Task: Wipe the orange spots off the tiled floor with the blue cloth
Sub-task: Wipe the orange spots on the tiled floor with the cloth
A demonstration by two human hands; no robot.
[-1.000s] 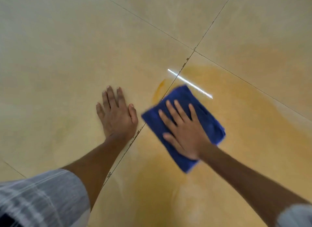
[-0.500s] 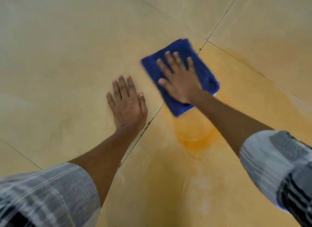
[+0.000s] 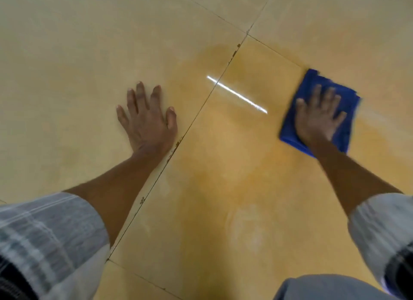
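Observation:
A folded blue cloth [image 3: 345, 130] lies flat on the beige tiled floor [image 3: 67, 54] at the right. My right hand [image 3: 317, 118] presses down on it with fingers spread, covering its middle. My left hand [image 3: 147, 118] rests flat on the tile to the left, fingers apart, holding nothing. Between and below the hands a wide, smeared orange stain [image 3: 237, 156] covers the centre tile and reaches under the cloth. The cloth and right hand are motion-blurred.
A dark grout line [image 3: 196, 118] with small brown flecks runs diagonally just right of my left hand. A bright strip of reflected light [image 3: 237, 94] lies on the wet tile. My knee [image 3: 330, 288] shows at the bottom right.
My right hand has swept the cloth from the far grout-line area near my left hand out to the right. My left hand stays planted on the tile.

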